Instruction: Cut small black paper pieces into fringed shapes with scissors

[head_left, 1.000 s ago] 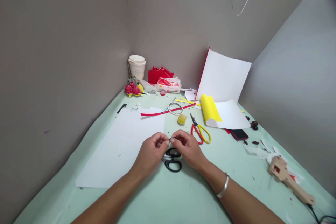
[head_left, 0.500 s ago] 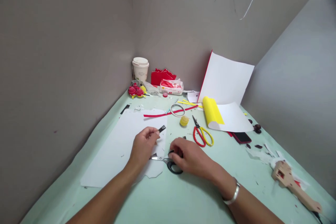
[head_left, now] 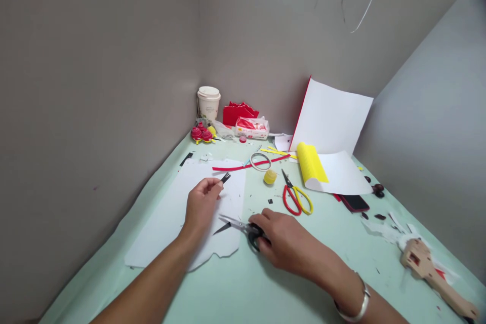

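My left hand (head_left: 204,202) pinches a small black paper piece (head_left: 226,178) with slits cut in its end, above a white sheet (head_left: 159,228). My right hand (head_left: 275,235) is closed around the black handles of a pair of scissors (head_left: 243,225), whose blades point left over the sheet. Under the blades lies a thin pointed black scrap (head_left: 222,228). Beyond my right hand, a second pair of scissors (head_left: 291,195) with red and yellow handles rests on the table beside a yellow paper coil (head_left: 270,177).
A tape roll (head_left: 260,162) and a red strip (head_left: 231,168) lie farther back. A yellow corrugated roll (head_left: 312,163) sits on white paper. On the right are a phone (head_left: 355,203) and a glue gun (head_left: 436,278). A lidded cup (head_left: 208,103) stands in the corner.
My right hand has closed around the scissors handles and the scissors have turned slightly, blades lifted. My left hand has shifted a little left with the black piece. The view has shifted slightly.
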Motion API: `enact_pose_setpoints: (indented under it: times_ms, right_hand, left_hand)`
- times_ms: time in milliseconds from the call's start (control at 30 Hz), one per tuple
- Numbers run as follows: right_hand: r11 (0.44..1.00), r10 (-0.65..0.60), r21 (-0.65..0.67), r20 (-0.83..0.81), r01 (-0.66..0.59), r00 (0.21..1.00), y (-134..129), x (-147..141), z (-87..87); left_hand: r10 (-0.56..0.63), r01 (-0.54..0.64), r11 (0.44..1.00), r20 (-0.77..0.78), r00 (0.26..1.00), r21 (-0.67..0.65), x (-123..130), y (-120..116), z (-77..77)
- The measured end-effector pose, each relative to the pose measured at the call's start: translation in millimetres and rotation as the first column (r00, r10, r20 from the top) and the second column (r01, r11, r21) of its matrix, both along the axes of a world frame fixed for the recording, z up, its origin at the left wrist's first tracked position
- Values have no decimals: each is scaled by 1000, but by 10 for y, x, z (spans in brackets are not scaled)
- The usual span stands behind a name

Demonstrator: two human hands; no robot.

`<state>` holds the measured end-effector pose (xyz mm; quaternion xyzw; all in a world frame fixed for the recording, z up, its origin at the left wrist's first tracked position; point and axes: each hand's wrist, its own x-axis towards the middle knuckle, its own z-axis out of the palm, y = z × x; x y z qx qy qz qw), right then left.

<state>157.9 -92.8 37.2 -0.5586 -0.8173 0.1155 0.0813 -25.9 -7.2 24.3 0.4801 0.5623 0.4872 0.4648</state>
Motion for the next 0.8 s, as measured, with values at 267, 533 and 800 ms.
enact_pose_setpoints:
  times_ms: [267,533,800]
  right_hand:
    - [949,-236,-303,-487,90,841,245,212,-20]
    - [950,-234,-308,-583,54,778,348,189,-230]
    - [960,-218,-275,-645,44,733,319,102,-231]
  left_hand:
    - [13,-10,998,63,998,-55,-21,55,-70]
    - [-11,13,999,47,999,-49,-7,40,-67]
    - [-54,55,997,40,998,-45,60,-65,-10]
